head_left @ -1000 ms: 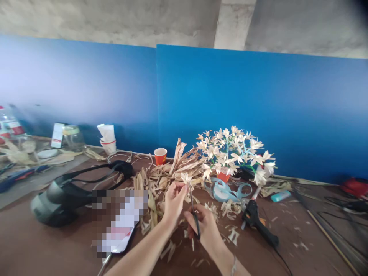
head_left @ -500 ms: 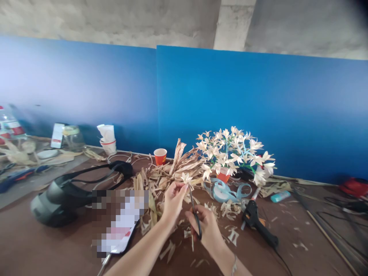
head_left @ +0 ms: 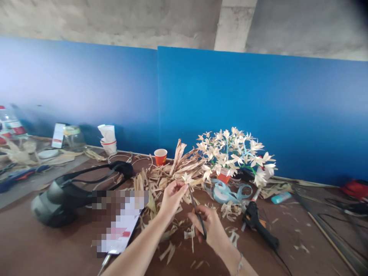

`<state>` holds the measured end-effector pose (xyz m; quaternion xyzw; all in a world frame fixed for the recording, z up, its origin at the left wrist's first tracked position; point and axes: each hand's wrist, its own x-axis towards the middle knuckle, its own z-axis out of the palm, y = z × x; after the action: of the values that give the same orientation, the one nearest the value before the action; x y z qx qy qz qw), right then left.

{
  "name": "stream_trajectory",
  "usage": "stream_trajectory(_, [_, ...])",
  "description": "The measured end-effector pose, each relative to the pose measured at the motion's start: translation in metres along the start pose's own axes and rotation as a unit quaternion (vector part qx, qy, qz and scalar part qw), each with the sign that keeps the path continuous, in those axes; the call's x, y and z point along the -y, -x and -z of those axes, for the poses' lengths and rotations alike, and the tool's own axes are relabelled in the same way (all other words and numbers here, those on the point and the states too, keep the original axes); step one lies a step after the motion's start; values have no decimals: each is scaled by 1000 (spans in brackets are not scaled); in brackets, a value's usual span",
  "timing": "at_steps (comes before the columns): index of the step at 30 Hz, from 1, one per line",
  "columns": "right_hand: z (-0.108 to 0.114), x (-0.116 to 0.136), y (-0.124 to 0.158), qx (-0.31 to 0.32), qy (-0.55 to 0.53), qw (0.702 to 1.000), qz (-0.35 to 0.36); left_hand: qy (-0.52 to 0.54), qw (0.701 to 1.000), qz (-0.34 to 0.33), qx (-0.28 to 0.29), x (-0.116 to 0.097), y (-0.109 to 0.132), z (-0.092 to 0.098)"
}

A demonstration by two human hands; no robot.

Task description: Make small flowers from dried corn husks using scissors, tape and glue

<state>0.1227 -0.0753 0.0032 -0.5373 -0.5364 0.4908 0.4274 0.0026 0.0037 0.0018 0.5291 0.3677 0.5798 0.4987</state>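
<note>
My left hand (head_left: 170, 198) pinches a small cream husk flower (head_left: 187, 178) by its base, raised over a pile of dry corn husks (head_left: 166, 172). My right hand (head_left: 209, 227) is closed round the handles of black scissors (head_left: 197, 212). Their blades point up to the flower's base at my left fingertips. Husk scraps (head_left: 189, 233) lie on the brown table (head_left: 28, 245) under both hands.
A bouquet of husk flowers in an orange cup (head_left: 232, 153) stands behind the hands, with light blue ribbon (head_left: 222, 191) beside it. A black glue gun (head_left: 258, 225) lies to the right. A dark headset (head_left: 61, 193), a red paper cup (head_left: 160, 156) and jars lie to the left.
Both hands have drifted slightly right and down, the right hand more so. The scissors tilt further while their tips stay at the flower.
</note>
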Motion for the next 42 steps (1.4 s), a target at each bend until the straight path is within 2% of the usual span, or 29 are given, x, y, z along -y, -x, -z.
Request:
stream_trajectory(10, [4, 0, -1, 6, -2, 1000, -23, 22, 999, 3, 36, -4, -3, 5])
stream_trajectory(18, [8, 3, 1, 14, 13, 1000, -21, 70, 996, 19, 41, -3, -7, 9])
stream_trajectory(30, [11, 8, 3, 40, -4, 998, -51, 11, 996, 18, 87, -8, -7, 13])
stream_trajectory(42, [13, 8, 1, 39, 7, 998, -47, 5, 996, 7, 94, -5, -7, 14])
